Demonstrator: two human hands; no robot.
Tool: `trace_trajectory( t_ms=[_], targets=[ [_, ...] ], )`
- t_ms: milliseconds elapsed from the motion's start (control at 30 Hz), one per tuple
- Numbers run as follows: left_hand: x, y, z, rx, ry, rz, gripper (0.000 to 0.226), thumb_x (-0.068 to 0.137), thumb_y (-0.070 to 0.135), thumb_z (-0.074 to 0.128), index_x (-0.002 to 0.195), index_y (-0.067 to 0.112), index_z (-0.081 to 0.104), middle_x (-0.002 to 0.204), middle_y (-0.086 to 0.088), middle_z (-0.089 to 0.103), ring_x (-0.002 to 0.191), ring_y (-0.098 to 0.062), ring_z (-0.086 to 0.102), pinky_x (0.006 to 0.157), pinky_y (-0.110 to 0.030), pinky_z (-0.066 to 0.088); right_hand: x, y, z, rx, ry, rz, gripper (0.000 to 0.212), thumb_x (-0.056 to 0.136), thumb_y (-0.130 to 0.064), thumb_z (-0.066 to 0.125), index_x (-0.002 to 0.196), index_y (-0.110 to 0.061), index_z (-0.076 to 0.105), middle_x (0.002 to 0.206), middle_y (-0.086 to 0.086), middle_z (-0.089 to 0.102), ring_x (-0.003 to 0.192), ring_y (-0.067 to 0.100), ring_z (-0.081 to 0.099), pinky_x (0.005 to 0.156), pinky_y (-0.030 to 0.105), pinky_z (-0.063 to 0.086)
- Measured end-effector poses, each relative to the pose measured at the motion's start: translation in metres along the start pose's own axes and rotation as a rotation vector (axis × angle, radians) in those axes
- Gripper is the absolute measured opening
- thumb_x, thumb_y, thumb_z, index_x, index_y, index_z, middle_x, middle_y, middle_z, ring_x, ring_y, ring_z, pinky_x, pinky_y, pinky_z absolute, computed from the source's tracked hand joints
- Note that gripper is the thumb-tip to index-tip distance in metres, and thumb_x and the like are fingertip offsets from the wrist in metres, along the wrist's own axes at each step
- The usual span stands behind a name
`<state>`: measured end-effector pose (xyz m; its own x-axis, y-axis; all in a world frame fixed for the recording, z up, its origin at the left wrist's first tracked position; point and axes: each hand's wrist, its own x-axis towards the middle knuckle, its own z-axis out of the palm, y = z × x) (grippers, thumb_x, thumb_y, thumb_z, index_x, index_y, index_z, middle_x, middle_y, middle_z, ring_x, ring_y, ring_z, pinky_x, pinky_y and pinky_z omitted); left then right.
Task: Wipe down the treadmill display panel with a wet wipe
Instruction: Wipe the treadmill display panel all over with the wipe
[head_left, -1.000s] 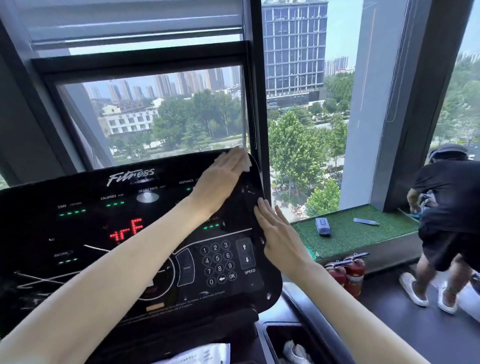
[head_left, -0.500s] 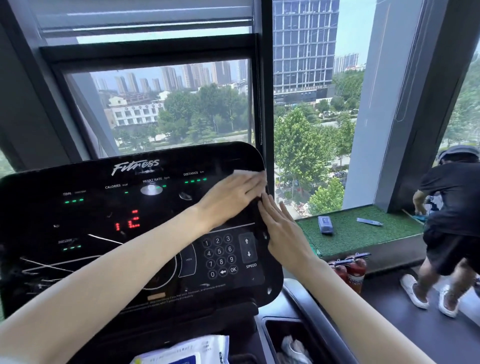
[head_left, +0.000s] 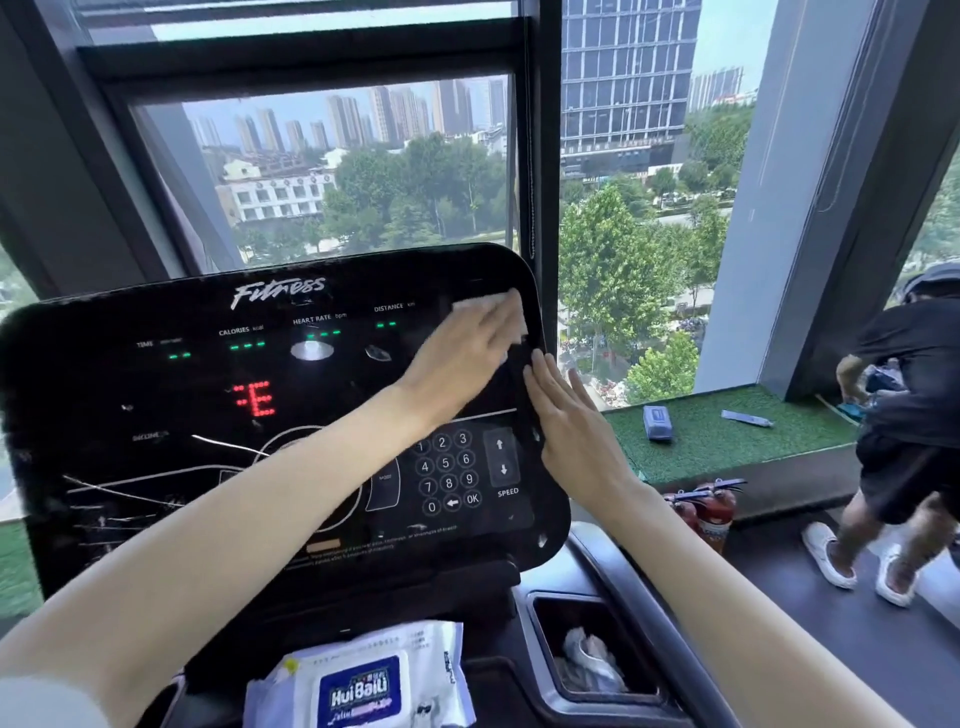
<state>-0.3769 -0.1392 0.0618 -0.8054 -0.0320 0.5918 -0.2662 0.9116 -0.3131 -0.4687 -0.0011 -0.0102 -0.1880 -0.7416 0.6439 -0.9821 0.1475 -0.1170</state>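
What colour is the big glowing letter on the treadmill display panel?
Red dot-matrix letter, seen in the head view.

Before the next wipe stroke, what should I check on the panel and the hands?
1. The wet wipe lies flat under the left hand, on the display panel near its upper right corner: ok.
2. The right hand braces the panel's right edge: ok.
3. Both hands are off the keypad: ok.
4. Panel's left half already wiped: cannot tell.
5. The wipe pack lies below the panel: ok.
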Motion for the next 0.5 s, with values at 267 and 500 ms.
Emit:
trace_trajectory(
  t_ms=[267, 500],
  targets=[
    [-0.009, -0.005, -0.003, -0.043, -0.011, 0.117, 0.045, 0.089, 0.009, 0.044, 0.134, 0.001, 0.046, 0.134, -0.01, 0.052, 0.123, -0.026, 0.042, 0.104, -0.035, 0.031, -0.031, -0.002, 0.01, 0.05, -0.014, 0.07, 0.078, 0.062, 0.02, 0.047, 0.138, 0.004, 0.037, 0.148, 0.017, 0.03, 0.139, 0.024, 0.026, 0.116, 0.037, 0.016],
    [0.0, -0.013, -0.01, -0.004, 0.032, 0.024, 0.051, 0.089, 0.007, 0.029, 0.139, 0.001, 0.039, 0.143, -0.014, 0.042, 0.13, -0.03, 0.039, 0.105, -0.044, 0.034, -0.032, 0.001, 0.011, 0.024, -0.074, 0.063, 0.084, 0.059, 0.019, 0.047, 0.14, 0.003, 0.032, 0.151, 0.016, 0.024, 0.141, 0.026, 0.019, 0.115, 0.033, 0.004]
  ],
)
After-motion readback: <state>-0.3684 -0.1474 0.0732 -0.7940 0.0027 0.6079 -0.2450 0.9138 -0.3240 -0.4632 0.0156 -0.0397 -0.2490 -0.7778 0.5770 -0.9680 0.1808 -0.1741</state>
